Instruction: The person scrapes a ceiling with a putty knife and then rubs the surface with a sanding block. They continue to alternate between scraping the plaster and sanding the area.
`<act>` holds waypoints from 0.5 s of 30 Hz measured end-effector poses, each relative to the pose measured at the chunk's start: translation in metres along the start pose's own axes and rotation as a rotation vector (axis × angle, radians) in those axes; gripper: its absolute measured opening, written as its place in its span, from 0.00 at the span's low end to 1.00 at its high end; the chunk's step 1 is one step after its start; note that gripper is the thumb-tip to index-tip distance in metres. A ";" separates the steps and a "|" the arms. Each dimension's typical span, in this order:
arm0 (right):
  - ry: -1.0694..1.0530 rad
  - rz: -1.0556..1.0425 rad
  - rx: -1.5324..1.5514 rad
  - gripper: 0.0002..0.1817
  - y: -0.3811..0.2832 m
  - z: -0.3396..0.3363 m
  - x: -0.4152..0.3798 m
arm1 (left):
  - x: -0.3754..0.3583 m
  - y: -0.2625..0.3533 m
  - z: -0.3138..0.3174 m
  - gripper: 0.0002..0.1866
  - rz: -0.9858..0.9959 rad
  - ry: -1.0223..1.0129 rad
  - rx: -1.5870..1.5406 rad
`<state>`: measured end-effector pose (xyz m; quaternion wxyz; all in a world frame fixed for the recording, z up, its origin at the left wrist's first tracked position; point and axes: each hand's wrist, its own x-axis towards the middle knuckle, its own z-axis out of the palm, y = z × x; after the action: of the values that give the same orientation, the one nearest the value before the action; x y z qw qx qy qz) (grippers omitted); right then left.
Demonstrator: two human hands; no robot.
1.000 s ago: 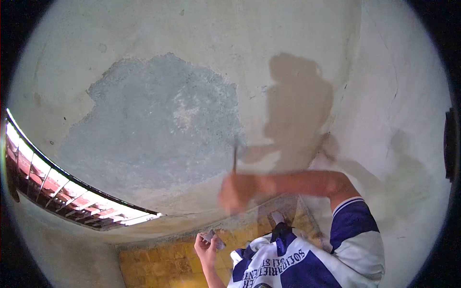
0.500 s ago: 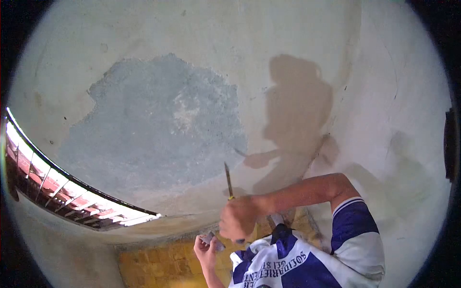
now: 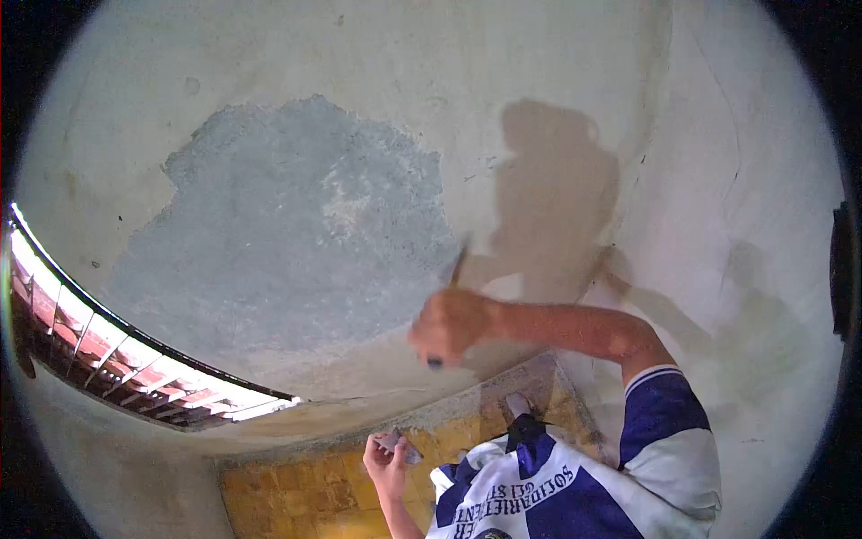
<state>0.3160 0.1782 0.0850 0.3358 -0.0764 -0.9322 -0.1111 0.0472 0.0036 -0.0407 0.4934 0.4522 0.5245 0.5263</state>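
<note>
Scraper (image 3: 458, 268) in right hand (image 3: 449, 325) — bare grey patch (image 3: 287, 225) alongside

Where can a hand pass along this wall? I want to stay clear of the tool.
Free: pale wall above the grey scraped patch, and right of the shadow. Crowded: the patch's right edge, where the right hand works the scraper.
</note>
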 end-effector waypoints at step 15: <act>-0.020 -0.094 -0.011 0.13 -0.009 -0.006 0.021 | 0.005 -0.003 0.009 0.09 0.013 -0.057 0.003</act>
<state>0.3022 0.1698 0.1018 0.3205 -0.0353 -0.9375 -0.1312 0.0562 0.0094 -0.0436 0.5039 0.4711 0.5081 0.5158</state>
